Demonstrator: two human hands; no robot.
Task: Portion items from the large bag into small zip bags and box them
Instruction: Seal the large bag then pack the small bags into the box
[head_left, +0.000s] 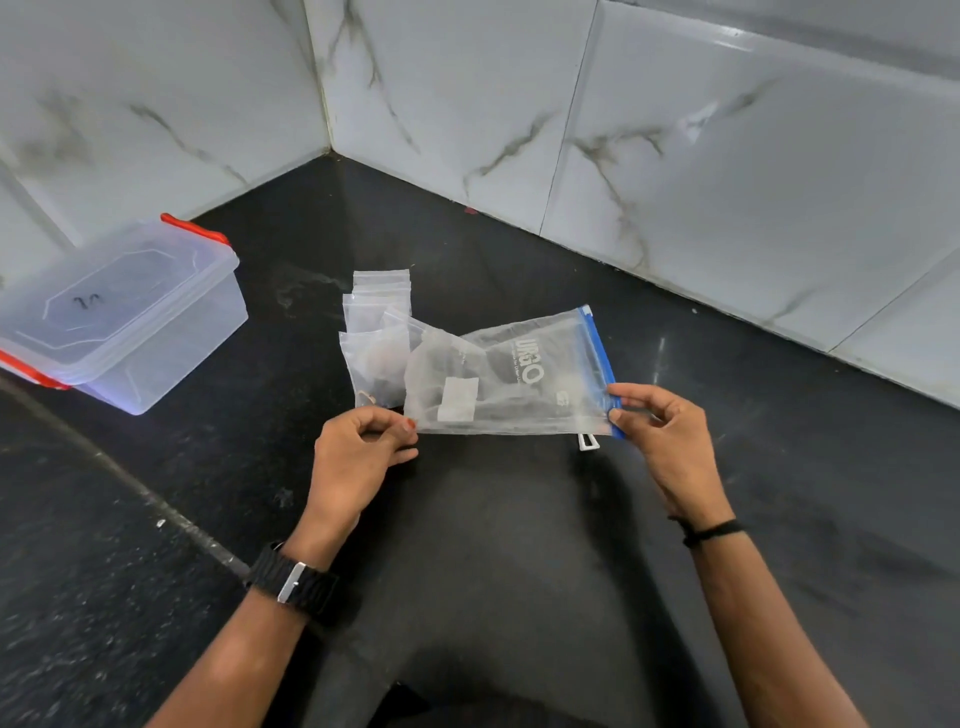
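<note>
A large frosted zip bag (524, 382) with a blue slider strip along its right end lies sideways just above the dark counter, with dark items showing inside. My left hand (358, 457) pinches its closed bottom corner. My right hand (665, 436) pinches the blue zip end, next to the white slider tab. Behind the bag's left half lies a small pile of clear small zip bags (376, 332). A clear plastic box (124, 317) with red clips and its lid on stands at the left.
The black stone counter (493, 545) runs into a corner of white marbled wall tiles (727, 171) behind and to the right. A seam crosses the counter at the lower left. I wear a black watch on the left wrist and a thin black band on the right.
</note>
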